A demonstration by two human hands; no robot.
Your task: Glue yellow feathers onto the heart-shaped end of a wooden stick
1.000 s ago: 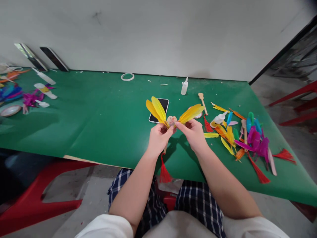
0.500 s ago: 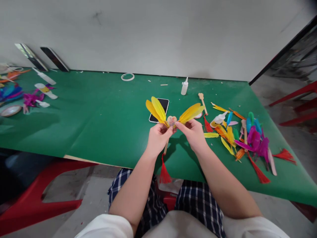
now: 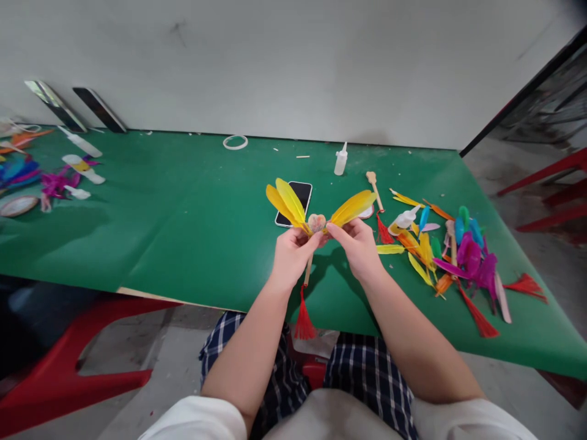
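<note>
Both my hands meet over the table's front half, around a small feather fan with a heart-shaped head [image 3: 316, 222] patterned in pale and reddish tones. My left hand [image 3: 291, 253] is closed, pinching the fan at the lower left of its head, beside two yellow feathers [image 3: 288, 203] that point up and left. My right hand [image 3: 356, 247], also closed, pinches the base of more yellow feathers [image 3: 353, 208] slanting up and right, close against the head. Below the fingers shows its wooden handle [image 3: 308, 271], with a red tassel [image 3: 304, 318] hanging past the table edge. Fingertips underneath are hidden.
A phone [image 3: 300, 195] lies behind my left hand. At right are a glue bottle [image 3: 403, 221], loose colored feathers [image 3: 472, 253] and a tasselled wooden stick [image 3: 375, 188]. Another bottle [image 3: 340, 160] stands farther back. Magenta feathers [image 3: 55, 183] and bottles lie far left.
The fan and its feathers have shifted very slightly left, as has the whole view. Both hands keep the same pinch.
</note>
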